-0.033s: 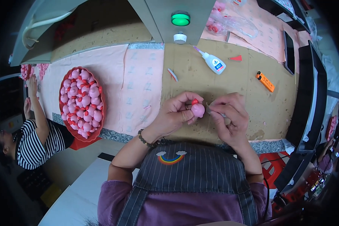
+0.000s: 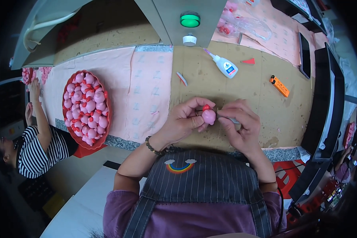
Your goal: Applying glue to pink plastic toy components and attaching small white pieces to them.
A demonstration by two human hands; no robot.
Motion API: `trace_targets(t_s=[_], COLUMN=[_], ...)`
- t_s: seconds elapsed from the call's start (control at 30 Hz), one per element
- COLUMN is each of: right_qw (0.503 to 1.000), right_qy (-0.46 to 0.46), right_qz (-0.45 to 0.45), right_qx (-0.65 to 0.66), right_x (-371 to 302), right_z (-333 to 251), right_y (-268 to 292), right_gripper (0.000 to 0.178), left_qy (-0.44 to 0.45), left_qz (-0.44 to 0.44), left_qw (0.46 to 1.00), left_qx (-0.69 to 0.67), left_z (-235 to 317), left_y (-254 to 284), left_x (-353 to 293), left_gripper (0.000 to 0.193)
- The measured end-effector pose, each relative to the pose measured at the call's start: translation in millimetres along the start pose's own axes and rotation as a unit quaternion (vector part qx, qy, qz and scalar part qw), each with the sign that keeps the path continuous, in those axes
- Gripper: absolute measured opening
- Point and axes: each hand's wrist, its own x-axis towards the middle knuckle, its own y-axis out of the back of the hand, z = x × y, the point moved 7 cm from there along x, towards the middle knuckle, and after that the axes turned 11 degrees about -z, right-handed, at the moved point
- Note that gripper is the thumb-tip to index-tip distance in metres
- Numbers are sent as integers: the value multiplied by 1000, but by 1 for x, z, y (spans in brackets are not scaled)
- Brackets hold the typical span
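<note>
Between the fingers and thumb of my left hand (image 2: pixel 186 117) is a small pink figure (image 2: pixel 208 116) with a red piece on top, held over brown cardboard. My right hand (image 2: pixel 242 123) is closed in a pinch around a thin greyish tool (image 2: pixel 233 120). Most of that tool is covered by my fingers, so I cannot make out its kind. Its tip side is close to the figure's right edge; whether they touch is not clear. Beyond my hands lies a white glue bottle (image 2: pixel 227 67) with a purple tip, on its side.
A red scalloped basket (image 2: pixel 108 137) full of pink-and-red figures stands at left on pink cloth (image 2: pixel 146 91). An orange box cutter (image 2: pixel 279 86), a red scrap (image 2: pixel 248 61) and a small blade-like piece (image 2: pixel 181 79) lie on the cardboard (image 2: pixel 265 119). At far left, a person in stripes (image 2: pixel 43 146) works.
My right hand has shifted slightly left, bringing its fingertips nearer the pink figure. The figure has turned or moved very slightly in my left hand.
</note>
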Motion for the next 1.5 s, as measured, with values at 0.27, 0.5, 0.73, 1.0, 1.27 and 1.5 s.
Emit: trace_targets(t_s=[0.27, 0.5, 0.73, 1.0, 1.27, 1.5], right_qw=[956, 897, 903, 920, 929, 928], right_qy=[-149, -231, -224, -218, -216, -217], right_qz=[-34, -44, -49, -33, -29, -26], right_qx=[250, 373, 364, 325, 299, 302], right_x=[-4, -9, -16, -17, -18, -21], right_z=[23, 27, 31, 24, 24, 27], right_y=[-13, -26, -28, -27, -27, -28], right_gripper=[15, 19, 20, 23, 24, 24], left_qy=[-14, 14, 29, 19, 4, 6], left_qz=[41, 95, 93, 94, 86, 79], left_qw=[997, 978, 973, 971, 971, 971], left_qx=[66, 185, 209, 219, 224, 226], left_z=[5, 10, 7, 5, 4, 2], left_y=[-3, -6, -6, -7, -8, -8], left_x=[2, -1, 0, 0, 1, 1], left_gripper=[34, 36, 36, 35, 36, 36])
